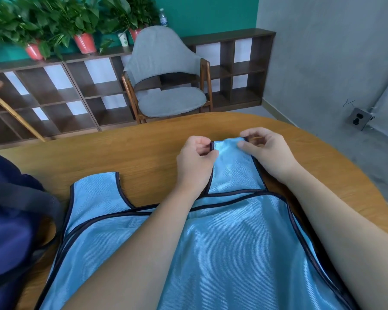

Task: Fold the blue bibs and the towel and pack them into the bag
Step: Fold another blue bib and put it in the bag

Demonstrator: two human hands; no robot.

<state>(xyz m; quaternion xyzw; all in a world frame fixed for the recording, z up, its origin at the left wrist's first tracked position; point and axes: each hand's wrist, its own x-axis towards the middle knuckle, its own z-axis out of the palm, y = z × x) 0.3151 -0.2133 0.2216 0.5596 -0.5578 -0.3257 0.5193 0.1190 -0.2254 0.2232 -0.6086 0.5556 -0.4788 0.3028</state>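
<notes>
Fabric, light blue with dark navy edging: a blue bib [222,253] is spread flat on a round wooden table [143,157], its body reaching toward the near edge of the view and its two shoulder straps pointing away. The right-hand strap [233,166] is stretched out along the tabletop, and its far end is held at both corners. The left corner of that end is pinched by the left hand [195,162], thumb and curled fingers closed on the dark trim. The right corner is pinched by the right hand [267,151], thumb and forefinger closed on the fabric while the remaining fingers are loosely curled above it. The strap end thus lies between the two hands, with the rest of the bib trailing back beneath both forearms. The other strap [96,191] is left flat on the table, well apart from either hand.

Bag [11,220], dark navy with a dark handle: seen at the left edge of the view, just beside the bib's left side, partly cut off by the frame.

Chair [166,81], grey upholstered with wooden frame: placed beyond the table. Shelving [61,97], dark wood, is set along the wall behind it, with potted plants [83,25] in red pots on top.
</notes>
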